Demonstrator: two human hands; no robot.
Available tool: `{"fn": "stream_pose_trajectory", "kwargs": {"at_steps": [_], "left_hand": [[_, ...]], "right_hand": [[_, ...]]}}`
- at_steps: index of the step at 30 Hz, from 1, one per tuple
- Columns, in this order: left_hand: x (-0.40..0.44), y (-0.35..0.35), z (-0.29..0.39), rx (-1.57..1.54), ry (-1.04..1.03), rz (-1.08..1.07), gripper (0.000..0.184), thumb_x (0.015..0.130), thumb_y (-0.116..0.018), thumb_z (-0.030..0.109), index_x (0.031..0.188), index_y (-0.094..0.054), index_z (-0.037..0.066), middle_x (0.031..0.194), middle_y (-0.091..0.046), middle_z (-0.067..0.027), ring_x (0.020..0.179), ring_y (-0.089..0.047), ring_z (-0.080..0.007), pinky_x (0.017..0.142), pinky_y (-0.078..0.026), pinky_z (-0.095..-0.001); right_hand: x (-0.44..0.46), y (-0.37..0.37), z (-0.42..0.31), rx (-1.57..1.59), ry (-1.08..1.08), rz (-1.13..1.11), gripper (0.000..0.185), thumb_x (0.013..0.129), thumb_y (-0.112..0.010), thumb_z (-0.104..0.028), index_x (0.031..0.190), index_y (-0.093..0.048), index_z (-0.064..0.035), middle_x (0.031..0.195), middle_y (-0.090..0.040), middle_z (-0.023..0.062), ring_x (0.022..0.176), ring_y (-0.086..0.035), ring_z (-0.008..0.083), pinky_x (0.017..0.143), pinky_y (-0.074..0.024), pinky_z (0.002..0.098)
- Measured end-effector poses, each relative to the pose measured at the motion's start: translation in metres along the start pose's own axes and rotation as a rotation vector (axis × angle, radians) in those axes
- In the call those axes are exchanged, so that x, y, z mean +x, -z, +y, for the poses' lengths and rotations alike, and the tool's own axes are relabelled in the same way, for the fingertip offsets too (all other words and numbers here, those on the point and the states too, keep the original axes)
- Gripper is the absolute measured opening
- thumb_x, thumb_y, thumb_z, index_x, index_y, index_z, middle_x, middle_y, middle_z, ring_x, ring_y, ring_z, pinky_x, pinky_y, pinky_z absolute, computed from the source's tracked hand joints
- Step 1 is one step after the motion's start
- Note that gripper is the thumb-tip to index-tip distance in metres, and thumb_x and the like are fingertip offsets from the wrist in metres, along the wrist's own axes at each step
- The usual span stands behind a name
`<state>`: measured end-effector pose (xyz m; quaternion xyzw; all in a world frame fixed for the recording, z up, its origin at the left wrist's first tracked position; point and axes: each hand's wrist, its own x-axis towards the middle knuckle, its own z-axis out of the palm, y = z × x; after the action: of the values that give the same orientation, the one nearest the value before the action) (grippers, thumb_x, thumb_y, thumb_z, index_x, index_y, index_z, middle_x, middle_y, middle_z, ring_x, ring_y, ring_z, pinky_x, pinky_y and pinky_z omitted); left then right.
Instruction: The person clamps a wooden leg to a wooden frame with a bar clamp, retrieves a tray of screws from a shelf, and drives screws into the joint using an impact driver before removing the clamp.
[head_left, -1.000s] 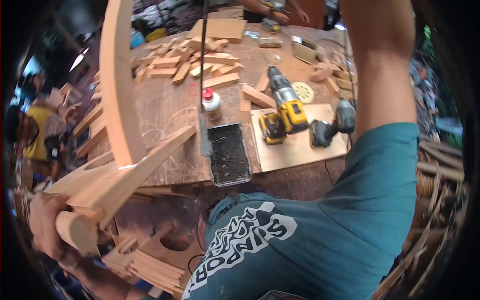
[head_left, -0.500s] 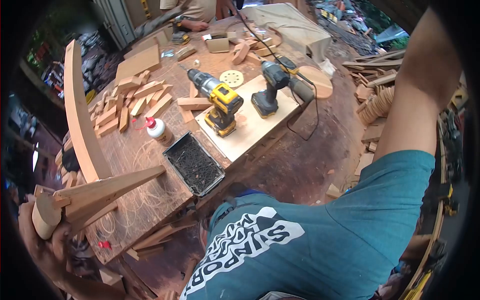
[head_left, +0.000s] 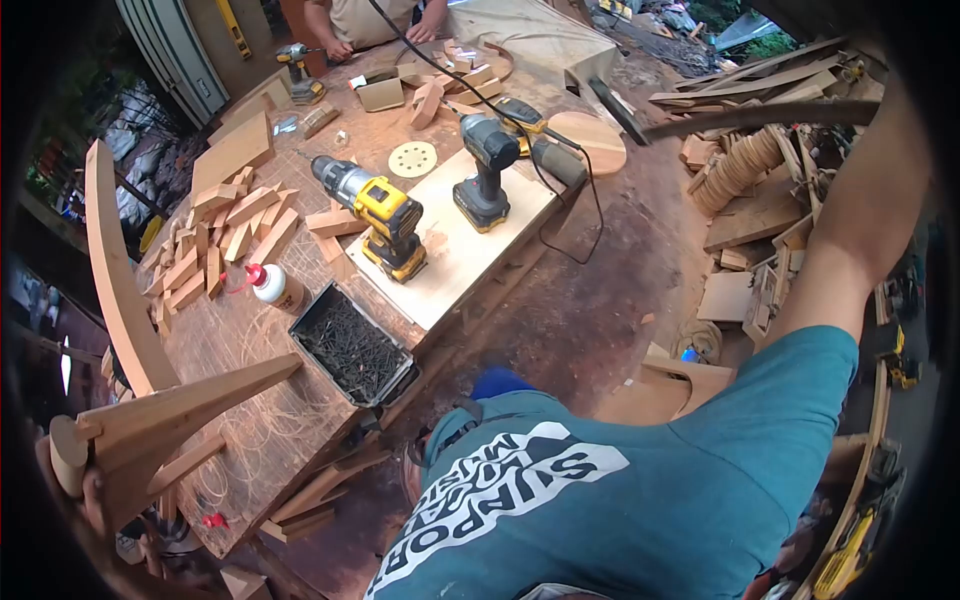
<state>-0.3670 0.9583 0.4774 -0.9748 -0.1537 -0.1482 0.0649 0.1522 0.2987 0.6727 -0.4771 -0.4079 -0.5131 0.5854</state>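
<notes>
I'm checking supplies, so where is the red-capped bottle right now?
In the head view, the red-capped bottle is on the workbench, left of centre, between the pile of wooden blocks and the black tray.

Woodworking shop: drill (head_left: 383, 203), wood blocks (head_left: 251, 207), probably screws (head_left: 355, 350).

Pale brown wooden frame (head_left: 190, 404)

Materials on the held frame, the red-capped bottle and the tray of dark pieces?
Frame: wood, apparently unpainted; tan, matte faces.
Bottle: probably plastic; smooth, whitish body.
Tray: perhaps plastic; dark walls, greyish edges, though painted metal is possible.
</notes>
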Motion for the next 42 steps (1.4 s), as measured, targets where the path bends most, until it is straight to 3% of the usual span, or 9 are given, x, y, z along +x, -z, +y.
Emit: {"fn": "stream_pose_trajectory", "kwargs": {"at_steps": [6, 18, 22, 26, 30, 33, 38, 40, 42], "left_hand": [[0.018, 0.003, 0.065, -0.210, 0.081, 0.034, 0.068, 0.104, -0.054, 0.050, 0.145, -0.044, -0.003, 0.136, -0.054, -0.0159, 0.127, -0.051, -0.0267, 0.109, -0.038, -0.0400], [0.038, -0.020, 0.067, -0.187, 0.284, 0.306, 0.053, 0.108, -0.054, 0.037, 0.151, -0.046, 0.006, 0.148, -0.051, -0.0121, 0.135, -0.049, -0.0252, 0.115, -0.037, -0.0381], [0.038, -0.022, 0.068, -0.212, 0.311, 0.328, 0.053, 0.108, -0.054, 0.037, 0.149, -0.047, 0.005, 0.148, -0.052, -0.0119, 0.134, -0.050, -0.0251, 0.114, -0.038, -0.0380], [0.037, -0.023, 0.073, -0.117, 0.324, 0.350, 0.056, 0.107, -0.055, 0.040, 0.150, -0.048, 0.005, 0.147, -0.053, -0.0120, 0.133, -0.051, -0.0250, 0.113, -0.039, -0.0377], [0.046, -0.025, 0.073, -0.161, 0.306, 0.351, 0.060, 0.105, -0.056, 0.045, 0.151, -0.047, 0.008, 0.148, -0.053, -0.0118, 0.133, -0.051, -0.0246, 0.113, -0.039, -0.0376], [0.049, -0.023, 0.056, -0.221, 0.277, 0.322, 0.060, 0.105, -0.056, 0.045, 0.151, -0.047, 0.008, 0.150, -0.051, -0.0108, 0.134, -0.051, -0.0247, 0.114, -0.038, -0.0376], [0.069, -0.018, 0.097, -0.328, 0.479, 0.344, 0.051, 0.099, -0.067, 0.030, 0.146, -0.054, 0.013, 0.138, -0.060, -0.0087, 0.124, -0.058, -0.0224, 0.107, -0.044, -0.0358], [0.081, -0.017, 0.127, -0.189, 0.362, 0.393, 0.047, 0.096, -0.072, 0.031, 0.137, -0.060, 0.009, 0.127, -0.063, -0.0076, 0.117, -0.058, -0.0194, 0.102, -0.045, -0.0323], [0.085, -0.019, 0.130, -0.192, 0.288, 0.414, 0.050, 0.094, -0.074, 0.033, 0.133, -0.060, 0.006, 0.123, -0.062, -0.0067, 0.114, -0.058, -0.0184, 0.101, -0.046, -0.0321]], "right_hand": [[-0.003, 0.069, 0.057, -0.055, 0.065, 0.087, 0.019, 0.100, -0.057, -0.023, 0.087, -0.045, -0.0161, 0.061, -0.044, 0.0000, 0.045, -0.044, 0.0133, 0.037, -0.0370, 0.0285], [-0.088, 0.093, 0.083, 0.185, -0.120, 0.370, 0.009, 0.102, -0.052, -0.021, 0.094, -0.048, -0.0176, 0.059, -0.039, -0.0010, 0.042, -0.036, 0.0108, 0.035, -0.0319, 0.0228], [-0.089, 0.126, 0.109, -0.034, -0.194, 0.209, 0.027, 0.099, -0.065, -0.040, 0.100, -0.050, -0.0170, 0.061, -0.047, 0.0024, 0.040, -0.039, 0.0133, 0.036, -0.0379, 0.0254], [-0.119, 0.161, 0.139, 0.371, -0.223, 0.176, 0.007, 0.095, -0.057, -0.005, 0.093, -0.058, 0.0018, 0.082, -0.056, 0.0127, 0.066, -0.055, 0.0254, 0.060, -0.0472, 0.0454], [-0.177, 0.094, 0.125, 0.078, -0.134, 0.470, 0.011, 0.094, -0.058, 0.002, 0.085, -0.053, -0.0003, 0.072, -0.051, 0.0113, 0.058, -0.049, 0.0214, 0.056, -0.0436, 0.0413], [-0.233, 0.103, 0.165, 0.180, -0.202, 0.728, 0.029, 0.088, -0.071, 0.002, 0.105, -0.048, -0.0014, 0.075, -0.055, 0.0130, 0.049, -0.051, 0.0206, 0.042, -0.0484, 0.0407], [-0.353, 0.116, 0.240, 0.132, -0.644, 1.291, 0.034, 0.081, -0.074, 0.003, 0.107, -0.055, -0.0092, 0.097, -0.064, 0.0163, 0.071, -0.067, 0.0279, 0.055, -0.0599, 0.0436], [-0.448, 0.230, 0.319, 0.699, -0.797, 0.763, 0.015, 0.093, -0.065, -0.017, 0.095, -0.062, -0.0021, 0.099, -0.064, 0.0175, 0.086, -0.067, 0.0327, 0.072, -0.0597, 0.0489], [-0.493, 0.251, 0.328, 0.188, -0.854, 1.058, 0.019, 0.094, -0.064, -0.016, 0.097, -0.059, 0.0024, 0.089, -0.061, 0.0171, 0.081, -0.064, 0.0342, 0.070, -0.0570, 0.0518]]}}
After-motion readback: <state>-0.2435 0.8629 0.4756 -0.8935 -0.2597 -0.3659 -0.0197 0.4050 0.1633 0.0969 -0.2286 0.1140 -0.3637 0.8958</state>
